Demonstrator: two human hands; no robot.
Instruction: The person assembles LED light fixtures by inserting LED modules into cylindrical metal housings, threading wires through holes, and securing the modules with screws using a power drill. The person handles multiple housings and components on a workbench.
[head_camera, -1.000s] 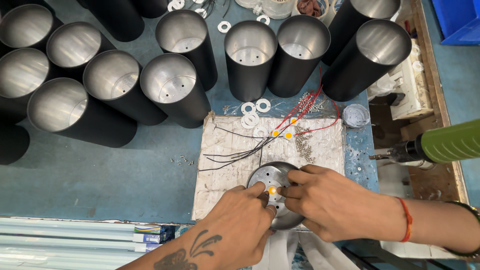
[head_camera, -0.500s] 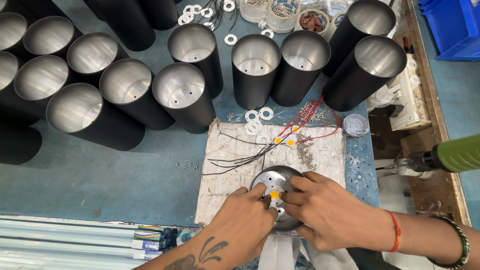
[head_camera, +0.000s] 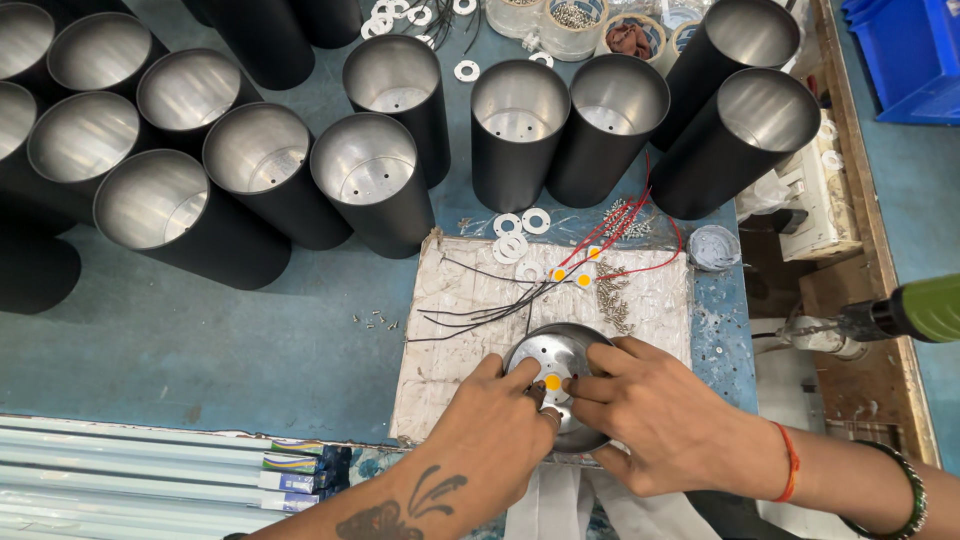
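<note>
On the padded white mat (head_camera: 450, 350), a round metal plate (head_camera: 545, 355) is steadied by the left hand (head_camera: 500, 435) while its small yellow disc (head_camera: 552, 382) is pinched by right hand (head_camera: 650, 420) fingertips

You have two hands at work, your left hand (head_camera: 500, 440) and your right hand (head_camera: 665, 420), both on one round metal plate (head_camera: 555, 365). One yellow chip (head_camera: 552, 382) sits on that plate, and two more yellow chips (head_camera: 572, 277) lie among the wires on the white mat (head_camera: 450, 350). At least twelve black cylinders (head_camera: 385, 180) with bright insides stand around you. One green drill (head_camera: 915, 310) lies at your right. Four white rings (head_camera: 515, 240) lie just beyond the mat.
</note>
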